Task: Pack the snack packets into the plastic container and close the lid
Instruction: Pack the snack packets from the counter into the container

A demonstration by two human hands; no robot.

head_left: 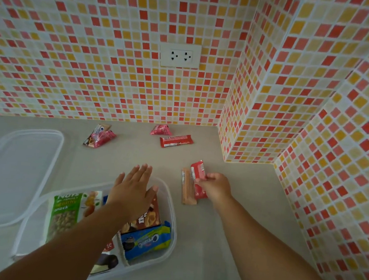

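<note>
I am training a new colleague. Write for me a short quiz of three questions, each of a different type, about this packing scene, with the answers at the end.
1. True or false: the lid is already closed on the plastic container.
2. Multiple choice: what does the right hand hold? A) a red packet B) the green nuts bag C) nothing
3. Fill in: the left hand is spread open above the ____.

Key
1. False; the lid lies on the counter beside the container.
2. A; the red packet is pinched in the fingers, next to an orange bar.
3. Container.
</note>
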